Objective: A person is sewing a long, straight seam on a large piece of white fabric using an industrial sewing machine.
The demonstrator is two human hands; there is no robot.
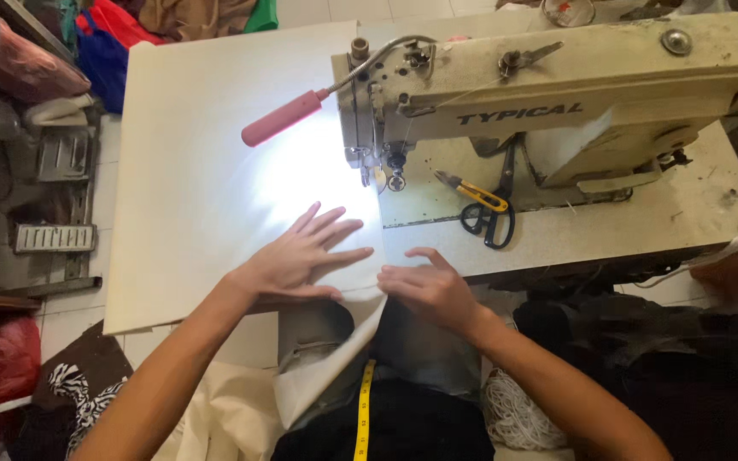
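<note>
- My left hand [296, 260] lay flat and open on the cream sheet [207, 162], fingers spread, gripping nothing, only pressing the material down on the table.
- My right hand [424, 286] sat just beside it at the sheet's near edge, fingers curled loosely; fingertips touched the edge, but I could not tell whether they pinched it or merely rested there.
- Location of the sheet: spread wide to the left of the sewing machine [557, 94], its near right corner under both hands, a flap of it [335, 367] hanging off the table edge towards my lap.
- Progress, as I judged it: the edge lay short of the needle area [396, 162] (lit brightly by the lamp), nothing sat under the presser foot, and no stitching showed on the sheet. Alignment appeared under way; feeding and sewing remained.
- Count: one sewing machine; one gooseneck lamp with a pink handle [284, 118]; one pair of black scissors [493, 222]; one yellow-handled snip [476, 195]; one yellow tape measure [367, 410] hanging at my front; one cream sheet in work.
</note>
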